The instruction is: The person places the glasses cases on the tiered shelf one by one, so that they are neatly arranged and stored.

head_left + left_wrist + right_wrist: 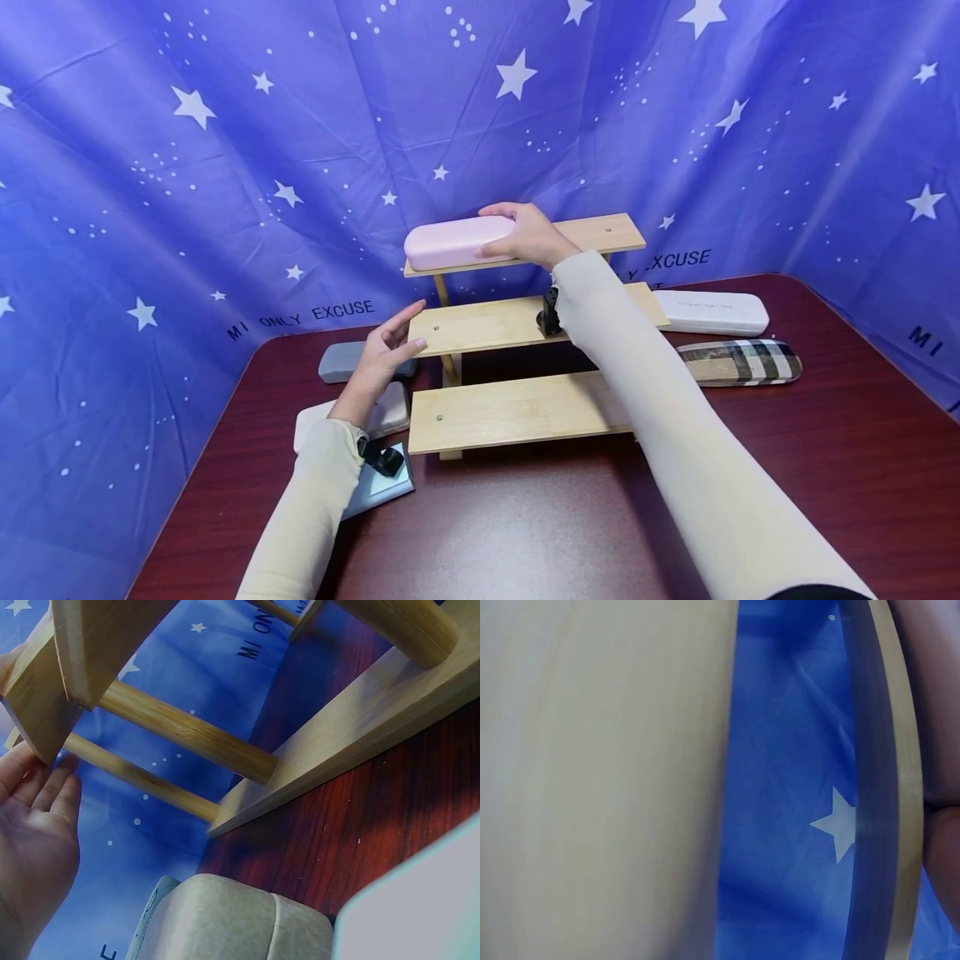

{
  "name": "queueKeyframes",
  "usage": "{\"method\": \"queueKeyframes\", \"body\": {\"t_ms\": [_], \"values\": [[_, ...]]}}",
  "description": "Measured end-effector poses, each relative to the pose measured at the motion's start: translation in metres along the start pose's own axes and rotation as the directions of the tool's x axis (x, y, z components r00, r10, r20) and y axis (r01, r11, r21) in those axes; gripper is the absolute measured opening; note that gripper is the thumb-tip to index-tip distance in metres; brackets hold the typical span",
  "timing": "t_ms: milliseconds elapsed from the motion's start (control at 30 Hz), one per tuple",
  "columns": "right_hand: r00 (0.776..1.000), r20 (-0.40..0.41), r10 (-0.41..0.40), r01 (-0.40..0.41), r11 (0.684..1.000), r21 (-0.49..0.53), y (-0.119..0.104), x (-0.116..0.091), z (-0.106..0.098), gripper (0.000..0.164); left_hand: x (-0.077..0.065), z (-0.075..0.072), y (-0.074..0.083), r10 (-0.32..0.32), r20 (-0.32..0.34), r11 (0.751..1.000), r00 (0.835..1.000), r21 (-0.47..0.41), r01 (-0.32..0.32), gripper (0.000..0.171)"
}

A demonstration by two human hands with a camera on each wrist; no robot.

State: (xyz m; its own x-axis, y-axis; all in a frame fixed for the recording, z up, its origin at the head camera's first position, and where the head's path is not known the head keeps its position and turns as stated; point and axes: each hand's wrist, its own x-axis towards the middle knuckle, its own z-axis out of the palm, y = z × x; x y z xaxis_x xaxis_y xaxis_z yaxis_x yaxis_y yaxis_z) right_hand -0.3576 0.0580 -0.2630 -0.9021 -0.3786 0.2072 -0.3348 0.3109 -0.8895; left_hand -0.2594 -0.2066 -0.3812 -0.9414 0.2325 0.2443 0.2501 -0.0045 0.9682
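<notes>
A three-tier wooden display rack (510, 408) stands on the table. On its top board lies a pink glasses case (453, 242), long and rounded. My right hand (528, 233) grips the right end of this case, thumb in front and fingers over the back. My left hand (386, 354) holds the left end of the middle board (487, 323), thumb at the front corner and a finger at the back one. In the left wrist view, the fingers of the left hand (37, 817) touch that board's end. The right wrist view shows mostly board edges, with the case hidden.
Left of the rack lie a grey-blue case (348, 362), a cream case (390, 410) and a light blue case (382, 487). To the right are a white case (712, 312) and a plaid case (742, 363). A starry blue curtain (420, 100) hangs close behind.
</notes>
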Motion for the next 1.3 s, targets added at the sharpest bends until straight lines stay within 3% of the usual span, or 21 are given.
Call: {"method": "queueKeyframes", "body": {"t_ms": [1000, 1300], "values": [[0.999, 0.037, 0.020, -0.018, 0.999, -0.045, 0.005, 0.006, -0.010, 0.076, 0.001, 0.000, -0.002, 0.021, 0.016, 1.000, 1.000, -0.010, -0.021, 0.057], [0.999, 0.051, 0.014, -0.013, 1.000, -0.015, 0.005, 0.000, -0.018, 0.076, 0.000, -0.001, -0.003, 0.033, 0.019, 0.999, 0.999, -0.030, -0.033, 0.059]]}}
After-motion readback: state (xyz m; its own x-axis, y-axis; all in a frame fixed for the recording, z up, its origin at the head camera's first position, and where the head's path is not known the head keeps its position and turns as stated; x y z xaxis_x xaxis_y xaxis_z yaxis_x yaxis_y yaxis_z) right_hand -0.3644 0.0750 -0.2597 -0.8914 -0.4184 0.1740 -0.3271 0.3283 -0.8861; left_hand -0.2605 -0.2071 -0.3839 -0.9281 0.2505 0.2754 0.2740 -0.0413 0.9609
